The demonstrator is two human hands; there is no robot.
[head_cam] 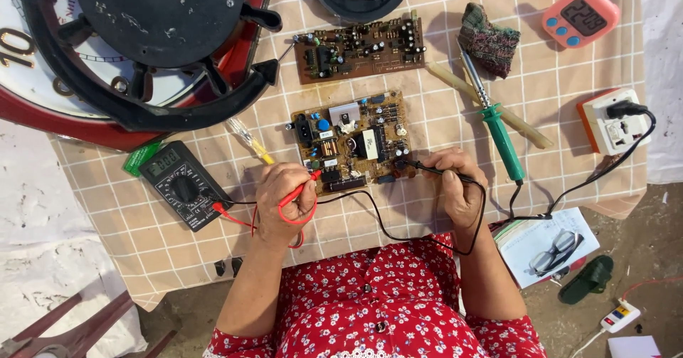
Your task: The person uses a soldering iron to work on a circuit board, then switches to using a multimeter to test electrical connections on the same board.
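A brown circuit board [353, 141] crowded with parts lies in the middle of the checked cloth. My left hand [284, 196] grips a red test probe [304, 184] whose tip touches the board's lower left edge. My right hand [455, 184] grips a black test probe [427, 167] with its tip at the board's lower right corner. Red and black leads run from both probes to a black multimeter [182, 184] lying at the left.
A second circuit board [359, 47] lies further back. A green-handled soldering iron [494, 120] and a pale stick [491, 105] lie to the right, near a power socket [615, 122], a pink timer [580, 15] and a knitted cloth [488, 39]. A large black frame [146, 45] fills the back left. A yellow screwdriver [249, 142] lies beside the board.
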